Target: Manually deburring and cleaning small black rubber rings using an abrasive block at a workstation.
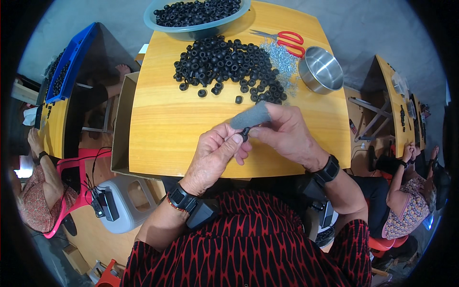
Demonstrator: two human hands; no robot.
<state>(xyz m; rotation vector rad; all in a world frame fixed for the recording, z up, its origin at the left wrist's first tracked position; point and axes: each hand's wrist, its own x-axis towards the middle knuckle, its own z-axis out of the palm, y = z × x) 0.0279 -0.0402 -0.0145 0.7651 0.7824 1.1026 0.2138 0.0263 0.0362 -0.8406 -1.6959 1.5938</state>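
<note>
My left hand (216, 150) pinches a small black ring-like part (245, 133) between thumb and fingers, just above the table's near half. Against it from the right comes my right hand (289, 134), its thumb and index finger closed at the part's edge. A grey cloth finger cover (252, 116) wraps that index finger. Whatever tiny piece the right fingertips may grip is hidden. Beyond both hands lies a heap of black round hollow parts (222, 62), several of them loose at its near side. Beside the heap spreads a pile of tiny clear-silver bits (285, 62).
Red-handled scissors (290, 37) rest by the tiny bits, next to a steel bowl (321, 71). A pale plastic basin (198, 29) full of black parts stands at the yellow table's (162, 134) far edge. People sit at other tables left and right. A grey stool (126, 203) stands left.
</note>
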